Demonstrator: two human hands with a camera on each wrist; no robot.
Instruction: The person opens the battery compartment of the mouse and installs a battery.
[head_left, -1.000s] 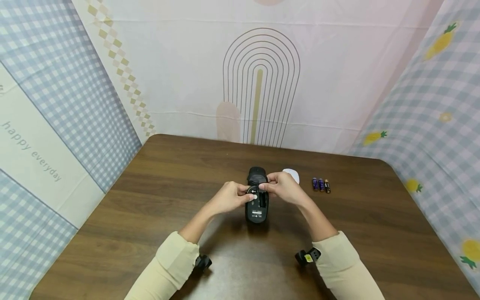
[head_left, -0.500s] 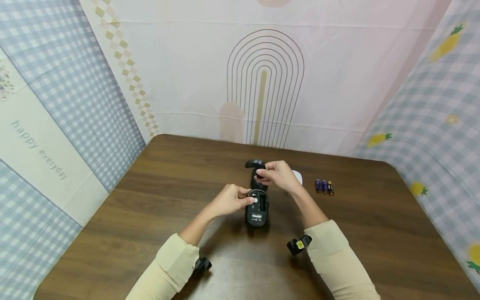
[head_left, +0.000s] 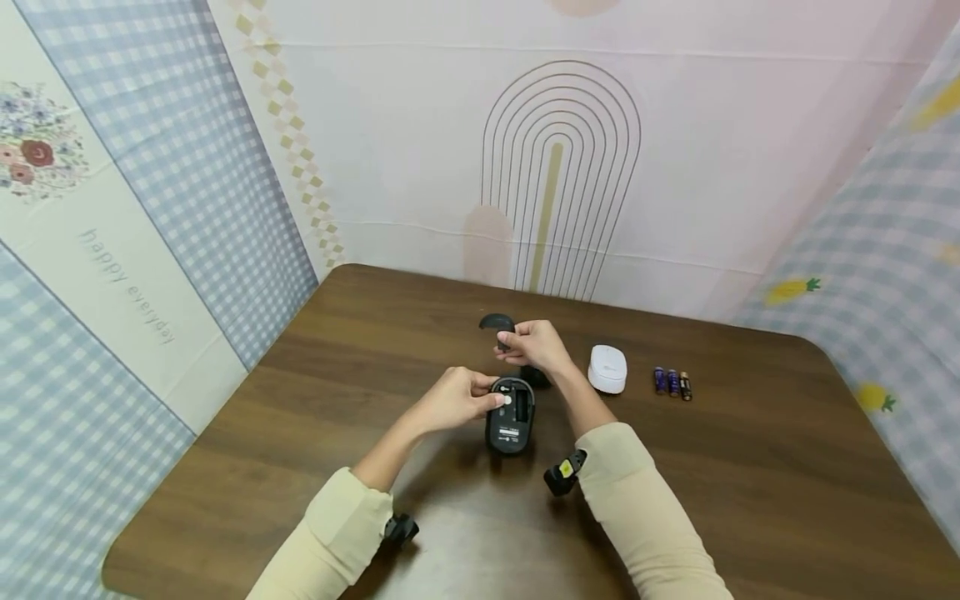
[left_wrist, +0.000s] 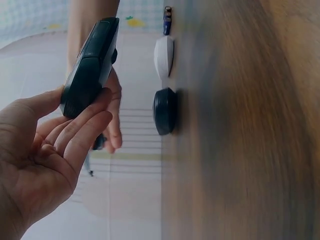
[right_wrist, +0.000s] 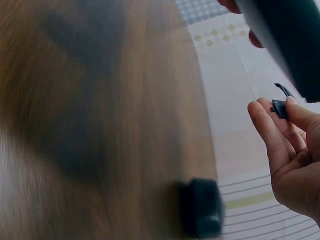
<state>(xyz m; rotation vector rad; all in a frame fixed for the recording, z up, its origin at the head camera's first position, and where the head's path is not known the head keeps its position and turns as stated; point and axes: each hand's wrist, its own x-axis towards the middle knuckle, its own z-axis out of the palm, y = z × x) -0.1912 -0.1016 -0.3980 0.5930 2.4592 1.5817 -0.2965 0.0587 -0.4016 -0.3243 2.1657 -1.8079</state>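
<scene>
My left hand (head_left: 453, 402) holds a black computer mouse (head_left: 508, 429) above the table, thumb on its underside and fingers beneath. The underside faces up, showing a label and an uncovered, dark battery slot. In the left wrist view the mouse (left_wrist: 90, 65) appears edge-on between thumb and fingers. Just beyond it, my right hand (head_left: 534, 346) pinches a curved black battery cover (head_left: 497, 322) between thumb and fingertips, apart from the mouse. The right wrist view shows the cover (right_wrist: 281, 108) as a thin piece with a bent tip.
A second black, rounded object (head_left: 535, 377) stands on the wooden table, partly hidden by my right wrist. Right of it are a white, rounded, mouse-like object (head_left: 607, 369) and three small batteries (head_left: 672, 383) side by side. A patterned cloth wall (head_left: 420, 150) rises behind the table.
My right hand has pulled the cover off the mouse and carried it away, up and left. The left hand keeps its hold on the mouse. The head view has turned a little left.
</scene>
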